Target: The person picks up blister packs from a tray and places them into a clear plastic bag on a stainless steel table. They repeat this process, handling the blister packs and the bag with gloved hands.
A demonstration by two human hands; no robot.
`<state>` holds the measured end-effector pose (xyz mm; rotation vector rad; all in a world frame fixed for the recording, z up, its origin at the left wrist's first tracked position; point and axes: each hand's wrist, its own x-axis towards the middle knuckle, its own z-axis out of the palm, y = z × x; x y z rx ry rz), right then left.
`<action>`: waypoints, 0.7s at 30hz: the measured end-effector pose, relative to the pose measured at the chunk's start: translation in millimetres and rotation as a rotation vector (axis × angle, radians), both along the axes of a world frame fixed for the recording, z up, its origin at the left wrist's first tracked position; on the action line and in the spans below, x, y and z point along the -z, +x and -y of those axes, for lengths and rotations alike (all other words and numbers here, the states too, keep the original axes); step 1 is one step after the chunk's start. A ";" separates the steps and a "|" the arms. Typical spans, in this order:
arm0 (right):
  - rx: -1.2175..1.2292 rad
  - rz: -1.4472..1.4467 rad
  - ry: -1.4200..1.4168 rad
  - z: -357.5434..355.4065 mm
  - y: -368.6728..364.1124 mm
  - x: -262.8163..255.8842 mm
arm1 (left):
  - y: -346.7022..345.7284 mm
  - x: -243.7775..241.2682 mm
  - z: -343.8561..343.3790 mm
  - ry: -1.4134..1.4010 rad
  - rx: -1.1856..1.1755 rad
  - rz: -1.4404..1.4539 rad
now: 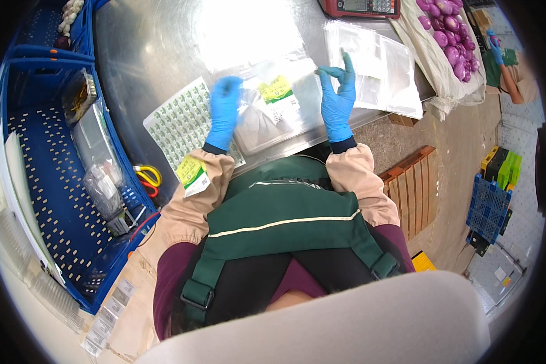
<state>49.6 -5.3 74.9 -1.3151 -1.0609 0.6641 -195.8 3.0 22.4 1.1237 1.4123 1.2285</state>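
Both hands wear blue gloves. My left hand [225,109] is blurred, its fingers curled over the steel table beside a clear plastic bag [259,136]; what it may hold is hidden. A green-and-yellow printed label [276,93] lies on the bag between the hands. To the right of it, my right hand [338,102] is raised with fingers apart and nothing visible in them. A sheet of small green-and-white stickers [182,120] lies by my left wrist. Another green-and-yellow label [193,175] rests against my left sleeve. Beyond my right hand are stacked clear bags [389,73].
A blue perforated crate [54,182] with packaged items stands at left, with yellow- and red-handled scissors [149,179] beside it. Red onions [455,41] and a red-framed scale [361,7] are at upper right. A gloved co-worker's hand [495,48] shows beyond. A wooden pallet [412,191] stands right.
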 end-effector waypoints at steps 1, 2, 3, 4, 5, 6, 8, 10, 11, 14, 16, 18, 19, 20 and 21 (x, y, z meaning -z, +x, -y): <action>-0.077 0.082 -0.050 1.1 1.0 2.1 | -11.2 -4.2 -8.5 0.090 -0.274 -0.005; -0.154 0.164 -0.102 3.4 1.4 9.9 | -26.5 13.1 -10.3 0.227 -0.390 0.025; -0.240 0.245 -0.155 5.3 0.9 21.0 | -21.7 5.0 -2.0 0.291 -0.183 -0.102; -0.278 0.208 -0.238 7.8 -4.1 31.6 | -11.1 -12.1 14.6 0.349 0.029 -0.228; -0.247 0.371 -0.243 9.4 -8.8 40.0 | -0.7 -24.7 25.5 0.402 0.237 -0.355; -0.219 0.533 -0.248 10.7 -14.1 51.0 | 8.2 -25.1 25.3 0.471 0.426 -0.580; -0.204 0.653 -0.280 13.2 -19.0 60.4 | 12.3 2.0 27.3 0.470 0.450 -0.684; -0.038 0.711 -0.153 10.3 -23.5 43.4 | 13.0 15.8 25.1 0.439 0.484 -0.733; 0.046 0.739 -0.091 8.7 -24.9 34.0 | 12.1 16.1 22.4 0.371 0.494 -0.697; 0.073 0.305 0.072 -3.7 -9.7 23.2 | 2.6 17.4 9.6 0.104 0.330 -0.255; 0.022 0.285 -0.033 -0.3 0.2 20.1 | -13.6 8.3 -9.4 -0.160 -0.108 0.234; -0.021 0.355 -0.109 5.2 -3.3 24.4 | -19.6 -12.7 -4.0 0.105 -0.236 0.003; -0.055 0.435 -0.146 8.3 -7.2 32.4 | -20.0 -17.2 4.0 0.194 -0.187 -0.124; -0.088 0.514 -0.183 11.5 -10.4 41.1 | -14.0 -22.6 12.7 0.297 0.052 -0.239; -0.136 0.591 -0.222 14.8 -16.4 47.4 | -4.9 -27.9 22.3 0.390 0.283 -0.356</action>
